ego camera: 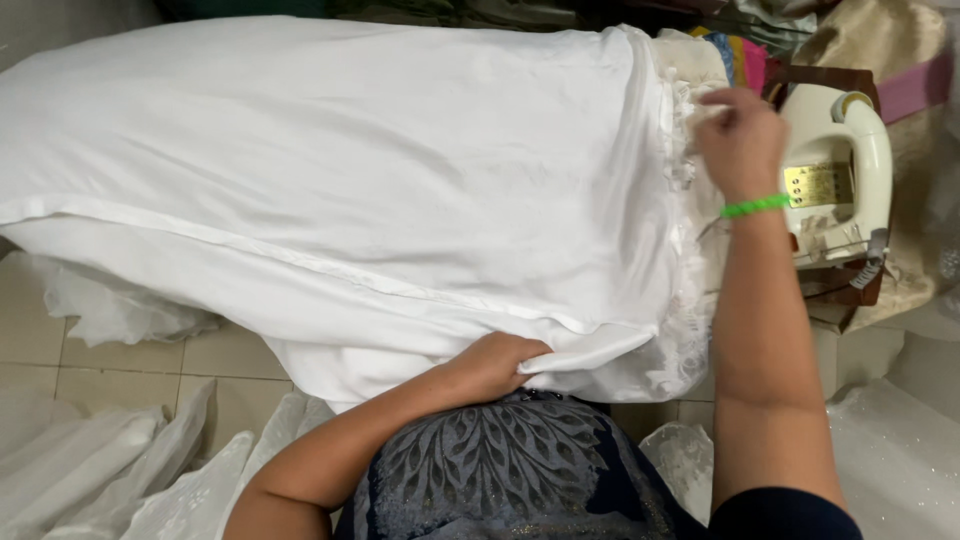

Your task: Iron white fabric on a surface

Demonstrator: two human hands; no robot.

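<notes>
White fabric (pixel 330 170) is lying spread across a raised work surface, covering it so fully that the surface itself is not showing. The cloth's long axis is running left to right across the scene, with a folded hem line crossing it from the left edge toward the near right.

Left hand (pixel 495 365): it is closing on the near edge of the white fabric, just where the cloth is dropping off the surface toward the person's body. The fingers are curling together over a bunched fold, so the hand is clamped on the cloth.

Right hand (pixel 742 140): it is sitting at the far right end of the cloth, over a lace trim (pixel 685 150) that is edging the fabric. The fingers are drawn together, apparently pinching the trim, though the contact itself is hidden behind the hand. A green wristband (pixel 756 206) is circling the wrist.

Key relation: the bulk of the fabric is lying to the left of both hands, and the two grips are standing at the right end, one near and one far. The right hand is the nearer one to the lace edge; the left hand is the nearer one to the hanging near hem.

Surroundings: a cream electric iron (pixel 835 175) is resting just to the right of the right hand, on a dark stand. Sheer white cloth (pixel 110 470) is piling on the tiled floor (pixel 120 365) at the near left, and more pale cloth is lying at the near right. Coloured folded fabrics are showing at the far right.
</notes>
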